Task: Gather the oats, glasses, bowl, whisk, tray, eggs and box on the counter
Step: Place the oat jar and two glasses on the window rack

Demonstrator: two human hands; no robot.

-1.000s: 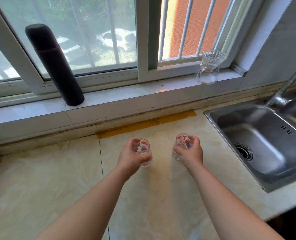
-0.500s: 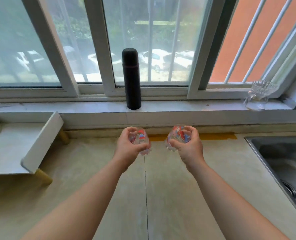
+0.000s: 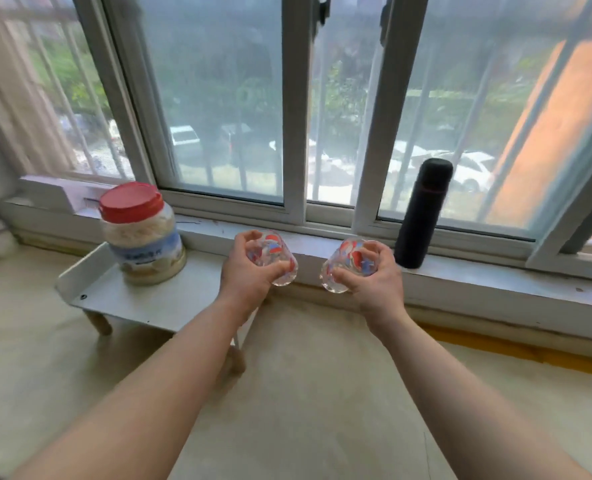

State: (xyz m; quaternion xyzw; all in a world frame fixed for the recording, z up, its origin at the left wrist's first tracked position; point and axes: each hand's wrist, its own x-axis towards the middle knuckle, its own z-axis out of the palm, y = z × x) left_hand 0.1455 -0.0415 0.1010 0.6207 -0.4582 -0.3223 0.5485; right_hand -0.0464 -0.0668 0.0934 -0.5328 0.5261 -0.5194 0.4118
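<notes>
Swung left since the earlier frame, the view drops the sink and now shows, on the counter [image 3: 305,393], a white legged tray [image 3: 156,299] carrying the red-lidded oats jar [image 3: 145,237]; the glasses are probably nearing that gathering spot; left hand [image 3: 249,275] is wrapped round the left glass [image 3: 275,258], right hand [image 3: 374,278] round the right glass [image 3: 344,265], both above the counter; tray lies at nine o'clock from the left hand, oats jar at ten.

I see glossy clear glasses [image 3: 276,261]. Left of my left hand [image 3: 249,275], a clear plastic oats jar [image 3: 145,247], shiny red lid [image 3: 131,202], matt white tray [image 3: 114,296]. Beyond my right hand [image 3: 374,278], a matt black flask [image 3: 422,216].
</notes>
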